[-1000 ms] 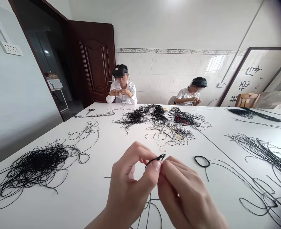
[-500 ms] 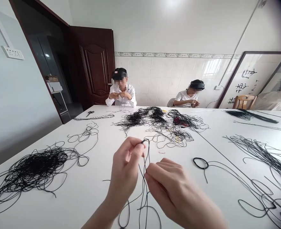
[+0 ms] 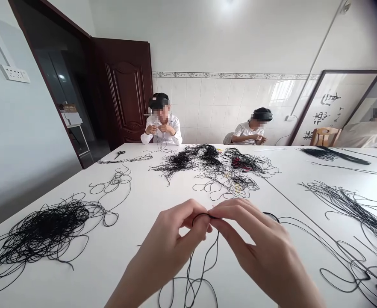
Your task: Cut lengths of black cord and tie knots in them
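Note:
Between my two hands runs a thin black cord, bent in a small arc over the left thumb. My left hand pinches it between thumb and fingers. My right hand grips the same cord just beside the left fingertips, thumb below and index finger on top. The fingertips of both hands nearly touch. Loose strands of the cord hang beneath the hands and curl on the white table. Behind my right hand a coiled black cord ring is partly hidden, with long strands trailing right.
A tangled black cord pile lies left; another heap lies ahead. More cord bundles spread along the right. Scissors rest near the far left edge. Two people sit across the table; a third is partly visible far right.
My right hand has risen from the hanging strands to the left fingertips and now pinches the cord there. My left hand has lowered slightly and turned; the upright loop is now a low arc.

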The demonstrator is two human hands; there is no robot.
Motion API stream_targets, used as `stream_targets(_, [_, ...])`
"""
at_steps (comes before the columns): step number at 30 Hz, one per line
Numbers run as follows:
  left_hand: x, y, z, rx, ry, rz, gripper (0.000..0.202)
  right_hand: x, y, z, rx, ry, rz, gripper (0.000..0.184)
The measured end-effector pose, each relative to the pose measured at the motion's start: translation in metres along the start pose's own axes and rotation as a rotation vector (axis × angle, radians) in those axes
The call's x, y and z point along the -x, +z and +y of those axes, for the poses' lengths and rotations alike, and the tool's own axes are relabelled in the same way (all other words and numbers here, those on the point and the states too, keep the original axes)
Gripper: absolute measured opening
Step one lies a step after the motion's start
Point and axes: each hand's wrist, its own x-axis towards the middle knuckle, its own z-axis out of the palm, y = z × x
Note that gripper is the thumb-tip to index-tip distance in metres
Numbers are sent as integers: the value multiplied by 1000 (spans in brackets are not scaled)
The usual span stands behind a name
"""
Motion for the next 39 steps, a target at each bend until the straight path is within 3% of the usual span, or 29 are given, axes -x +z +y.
stream_targets(3, [-3, 1, 0, 156, -21, 5, 20, -1, 3, 0, 8, 41, 32, 10])
stream_targets(7, [-8, -1, 2, 440, -24, -110, 29, -7, 8, 6, -35, 137, 98, 7])
stream_targets(12, [-3, -14, -6, 459, -150, -179, 37, -16, 11, 44, -131, 327, 208, 6])
stream_targets(15, [8, -29, -22, 409, -249, -123, 37, -19, 7, 85, -200, 469, 256, 13])
stream_targets(20, [40, -62, -57, 295, -415, 15, 35, -29, -6, 150, -315, 687, 226, 19])
stream_targets(26, [92, -99, -93, 201, -534, 166, 28, -48, -29, 192, -370, 820, 200, 24])
stream_targets(32, [135, -117, -108, 103, -576, 213, 28, -69, -51, 186, -337, 825, 138, 21])
stream_targets(36, [156, -121, -108, -44, -613, 193, 30, -88, -69, 163, -228, 814, 82, 21])
stream_targets(39, [173, -128, -103, -222, -655, 121, 28, -103, -89, 139, -143, 721, 36, 25])
